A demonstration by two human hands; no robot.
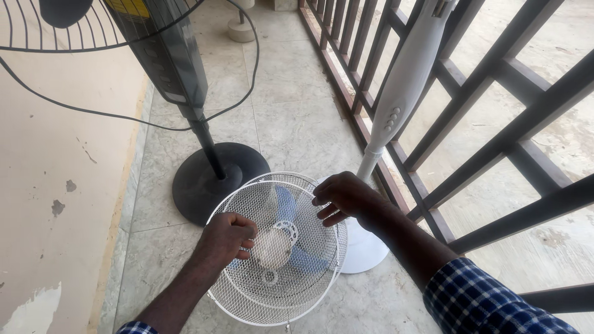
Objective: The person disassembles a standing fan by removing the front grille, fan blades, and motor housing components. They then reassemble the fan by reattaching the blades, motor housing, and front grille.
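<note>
A white mesh fan guard (281, 291) lies flat on the tiled floor, with blue fan blades (286, 204) and a round white hub (272, 247) visible through it. My left hand (226, 238) grips the guard's left rim with curled fingers. My right hand (343, 198) holds the mesh at the guard's upper right edge. A second mesh guard half (278, 177) shows just behind the first.
A white pedestal fan body (402, 86) leans against the dark metal railing (495, 142), its round base (365, 250) right of the guard. A black pedestal fan (179, 62) with round base (204, 185) stands left. A beige wall (55, 185) runs along the left.
</note>
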